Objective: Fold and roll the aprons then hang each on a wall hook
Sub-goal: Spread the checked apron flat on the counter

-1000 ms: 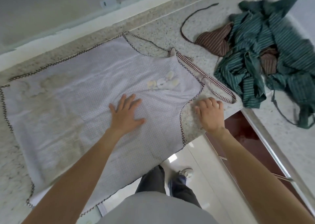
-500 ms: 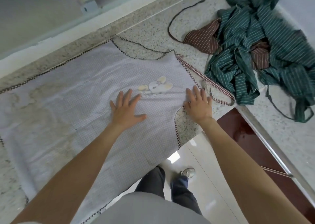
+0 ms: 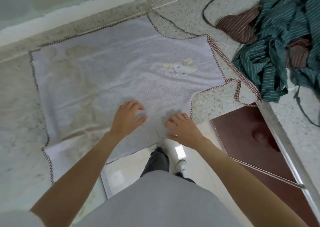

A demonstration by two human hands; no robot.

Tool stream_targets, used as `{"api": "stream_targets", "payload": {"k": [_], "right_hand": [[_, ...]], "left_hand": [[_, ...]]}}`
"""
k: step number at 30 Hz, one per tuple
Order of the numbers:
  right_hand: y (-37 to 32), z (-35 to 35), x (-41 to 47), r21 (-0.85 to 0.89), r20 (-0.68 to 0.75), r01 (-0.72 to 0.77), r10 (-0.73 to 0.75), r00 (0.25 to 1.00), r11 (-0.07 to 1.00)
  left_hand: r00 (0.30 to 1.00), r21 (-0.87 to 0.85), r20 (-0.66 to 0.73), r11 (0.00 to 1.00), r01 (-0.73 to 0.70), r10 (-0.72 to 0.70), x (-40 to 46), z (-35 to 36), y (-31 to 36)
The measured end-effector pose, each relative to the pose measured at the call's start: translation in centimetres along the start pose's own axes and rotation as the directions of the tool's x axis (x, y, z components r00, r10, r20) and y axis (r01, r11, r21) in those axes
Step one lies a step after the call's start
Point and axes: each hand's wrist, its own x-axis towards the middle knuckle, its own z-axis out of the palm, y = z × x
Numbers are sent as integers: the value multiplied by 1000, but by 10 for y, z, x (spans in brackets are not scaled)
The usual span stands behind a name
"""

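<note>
A pale checked apron (image 3: 107, 74) with dark zigzag trim and a small bunny patch (image 3: 181, 67) lies spread flat on the speckled stone counter (image 3: 216, 98). Its near edge hangs over the counter's front. My left hand (image 3: 129, 118) rests on the cloth near that front edge, fingers curled and apart. My right hand (image 3: 181, 129) lies close beside it on the cloth's near right corner, fingers spread. Neither hand grips the fabric. The apron's red checked strap (image 3: 237, 81) loops off to the right.
A heap of green striped aprons (image 3: 284, 41) with a brown striped one (image 3: 237, 26) sits at the right of the counter, dark ties trailing. A brown cabinet door (image 3: 251, 140) is below the counter edge. My legs and the white floor show beneath.
Both hands have slid back toward me over the apron to its near edge and come closer together. The right hand moved from the counter by the armhole onto the cloth.
</note>
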Motion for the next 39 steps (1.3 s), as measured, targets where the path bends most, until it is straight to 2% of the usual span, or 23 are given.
{"api": "stream_targets", "payload": {"k": [3,7,9,10,13,15,16,20,23,25,27,31,34,39], "right_hand": [[-9,10,-3,14,-15,-22,22,1000,1000],[0,8,-1,160,-99,123,-108,989,979],[5,1,3,213,-49,90,-81,996,973],[5,-4,6,205,-35,62,-56,998,977],[-8,-16,21,140,68,-136,127,990,981],[-25,-17,30,93,148,-261,246,958,961],[-34,-15,32,87,166,-277,260,951,957],[-65,2,23,9,155,-122,119,981,992],[-65,7,14,-122,183,-98,120,976,988],[-57,8,11,-39,136,-96,100,986,995],[-49,9,4,82,122,-64,53,991,995],[-35,4,-12,145,145,1,-23,989,989],[-28,-11,-22,78,55,13,-18,998,997],[-9,-26,-44,-94,-207,-132,110,972,987]], "left_hand": [[995,43,52,995,88,-90,-72,-1,-3],[966,223,128,955,193,-225,-146,5,-1],[939,284,129,919,274,-320,-165,9,1],[931,289,83,903,317,-354,-173,12,3],[923,197,-49,902,384,-382,-180,10,2],[914,161,-62,899,406,-402,-179,6,3],[908,155,-69,894,420,-414,-178,5,4],[840,76,-80,837,542,-537,-173,4,4],[788,35,-70,788,614,-611,-169,3,-2],[803,7,-72,805,593,-591,-168,0,-9],[850,-45,-58,852,522,-524,-172,-3,-15],[929,-62,22,927,371,-370,-185,-11,-23],[956,11,-8,956,292,-292,-194,-14,-21],[919,-31,-139,929,369,-370,-216,-20,-8]]}}
